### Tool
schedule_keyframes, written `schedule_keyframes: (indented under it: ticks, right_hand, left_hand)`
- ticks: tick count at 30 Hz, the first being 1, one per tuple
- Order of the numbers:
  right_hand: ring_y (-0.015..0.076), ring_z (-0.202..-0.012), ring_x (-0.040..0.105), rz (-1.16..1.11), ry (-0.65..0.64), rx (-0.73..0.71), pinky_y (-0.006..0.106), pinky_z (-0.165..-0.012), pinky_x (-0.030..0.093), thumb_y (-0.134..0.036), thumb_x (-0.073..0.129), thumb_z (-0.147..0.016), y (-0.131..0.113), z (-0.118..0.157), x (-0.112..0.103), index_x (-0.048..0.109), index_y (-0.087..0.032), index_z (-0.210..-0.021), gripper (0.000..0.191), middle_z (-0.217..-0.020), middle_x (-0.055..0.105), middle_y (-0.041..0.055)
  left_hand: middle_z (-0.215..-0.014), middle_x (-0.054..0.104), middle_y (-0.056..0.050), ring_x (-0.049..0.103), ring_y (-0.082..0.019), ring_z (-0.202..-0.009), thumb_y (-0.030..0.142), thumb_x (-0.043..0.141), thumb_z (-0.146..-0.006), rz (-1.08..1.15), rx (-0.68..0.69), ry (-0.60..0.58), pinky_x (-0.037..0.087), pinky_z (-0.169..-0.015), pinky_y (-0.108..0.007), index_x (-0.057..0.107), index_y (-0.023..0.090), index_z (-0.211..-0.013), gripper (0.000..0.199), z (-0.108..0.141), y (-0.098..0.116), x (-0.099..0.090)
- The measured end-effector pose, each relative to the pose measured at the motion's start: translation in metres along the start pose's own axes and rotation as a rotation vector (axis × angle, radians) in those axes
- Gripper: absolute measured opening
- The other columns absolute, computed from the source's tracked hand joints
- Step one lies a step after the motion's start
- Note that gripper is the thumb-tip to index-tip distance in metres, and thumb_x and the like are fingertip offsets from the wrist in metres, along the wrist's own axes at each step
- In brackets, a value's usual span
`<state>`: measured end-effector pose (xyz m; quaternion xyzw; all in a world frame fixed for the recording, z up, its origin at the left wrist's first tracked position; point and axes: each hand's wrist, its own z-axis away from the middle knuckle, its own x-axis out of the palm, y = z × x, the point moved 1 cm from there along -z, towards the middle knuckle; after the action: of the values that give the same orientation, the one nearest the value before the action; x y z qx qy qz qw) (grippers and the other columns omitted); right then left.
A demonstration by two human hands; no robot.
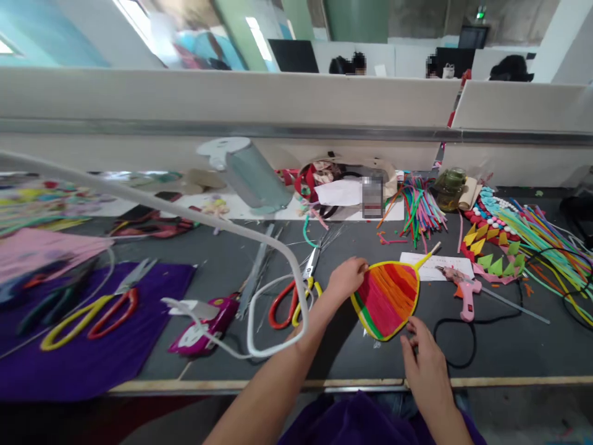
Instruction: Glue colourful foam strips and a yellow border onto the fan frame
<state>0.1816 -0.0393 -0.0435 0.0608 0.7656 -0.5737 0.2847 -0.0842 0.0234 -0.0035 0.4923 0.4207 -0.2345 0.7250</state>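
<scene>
A small hand fan, striped in pink, orange and red with a green band and yellow rim, is tilted just over the dark table. Its yellow handle points away to the upper right. My left hand pinches the fan's left edge between thumb and fingers. At the lower right edge is my right hand, its thumb and fingers apart; the fingertips are close to the rim, and whether they touch it I cannot tell. Just right of the fan lies a pink glue gun on a white paper slip.
Red-and-yellow scissors lie left of my left hand, beside a white lamp arm crossing the view. Second scissors rest on purple cloth. A magenta packet, pipe cleaners and a glass jar stand around.
</scene>
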Motion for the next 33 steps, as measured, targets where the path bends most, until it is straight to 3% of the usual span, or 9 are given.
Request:
schedule_keyframes:
  ticks: [3, 5, 8, 11, 13, 17, 25, 33]
  right_hand:
    - [0.0222, -0.091, 0.071, -0.237, -0.068, 0.183, 0.03, -0.068, 0.057, -0.036, 0.056, -0.093, 0.003, 0.002, 0.001, 0.051, -0.02, -0.139, 0.049, -0.12, 0.07, 0.0137]
    - [0.0238, -0.097, 0.071, -0.447, -0.076, 0.266, 0.031, -0.067, 0.059, -0.041, 0.061, -0.09, 0.005, 0.001, 0.001, 0.048, -0.02, -0.142, 0.057, -0.125, 0.068, 0.0153]
    - [0.0269, -0.103, 0.07, -0.707, 0.005, 0.329, 0.036, -0.075, 0.061, -0.046, 0.07, -0.083, 0.011, -0.002, 0.002, 0.05, -0.019, -0.14, 0.066, -0.128, 0.066, 0.0187]
    - [0.0291, -0.112, 0.067, -0.809, 0.15, 0.375, 0.041, -0.087, 0.058, -0.047, 0.079, -0.074, 0.012, -0.006, 0.002, 0.053, -0.018, -0.138, 0.074, -0.135, 0.062, 0.0198]
    - [0.0285, -0.117, 0.064, -0.853, 0.149, 0.391, 0.041, -0.094, 0.055, -0.047, 0.079, -0.075, 0.007, -0.01, 0.001, 0.056, -0.019, -0.137, 0.071, -0.135, 0.063, 0.0163]
    - [0.0278, -0.11, 0.068, -0.969, -0.015, 0.342, 0.042, -0.096, 0.054, -0.044, 0.079, -0.078, -0.012, -0.024, -0.01, 0.066, -0.021, -0.128, 0.057, -0.119, 0.074, 0.0101]
    - [0.0277, -0.1, 0.073, -1.08, -0.134, 0.321, 0.043, -0.088, 0.059, -0.034, 0.087, -0.07, -0.037, -0.07, -0.043, 0.075, -0.022, -0.109, 0.043, -0.108, 0.077, 0.008]
    - [0.0317, -0.096, 0.075, -1.052, -0.153, 0.372, 0.045, -0.083, 0.062, -0.032, 0.09, -0.061, -0.033, -0.112, -0.05, 0.076, -0.017, -0.089, 0.034, -0.09, 0.08, 0.0089]
  left_hand:
    - [-0.121, 0.064, -0.009, 0.063, -0.022, -0.106, 0.036, 0.061, -0.096, 0.151, -0.026, -0.05, 0.054, -0.092, -0.043, 0.063, 0.017, -0.117, 0.029, -0.002, -0.005, 0.003]
    - [-0.121, 0.063, -0.008, 0.064, -0.022, -0.103, 0.037, 0.062, -0.096, 0.279, -0.048, -0.08, 0.056, -0.087, -0.042, 0.062, 0.016, -0.12, 0.032, -0.001, -0.008, 0.001]
    - [-0.096, 0.068, -0.004, 0.066, -0.018, -0.084, 0.039, 0.063, -0.094, 0.522, -0.078, -0.115, 0.056, -0.073, -0.032, 0.067, 0.013, -0.102, 0.028, 0.011, -0.015, -0.002]
    - [-0.07, 0.064, 0.001, 0.061, -0.013, -0.063, 0.045, 0.069, -0.085, 0.795, -0.105, -0.143, 0.048, -0.058, -0.023, 0.068, 0.013, -0.088, 0.032, 0.034, -0.021, 0.0]
    - [-0.07, 0.065, 0.001, 0.06, -0.012, -0.059, 0.048, 0.077, -0.075, 0.966, -0.118, -0.153, 0.047, -0.056, -0.022, 0.069, 0.014, -0.088, 0.037, 0.051, -0.021, 0.005]
    - [-0.082, 0.072, -0.004, 0.065, -0.013, -0.066, 0.044, 0.086, -0.065, 1.247, -0.125, -0.166, 0.052, -0.063, -0.023, 0.07, 0.015, -0.093, 0.044, 0.08, -0.02, 0.016]
    - [-0.092, 0.076, -0.01, 0.072, -0.016, -0.069, 0.038, 0.085, -0.073, 1.559, -0.071, -0.268, 0.056, -0.061, -0.023, 0.069, 0.015, -0.103, 0.041, 0.107, -0.016, 0.012]
    - [-0.085, 0.076, -0.009, 0.074, -0.019, -0.067, 0.029, 0.086, -0.074, 1.652, -0.016, -0.353, 0.063, -0.064, -0.029, 0.066, 0.013, -0.101, 0.038, 0.11, 0.005, -0.004]
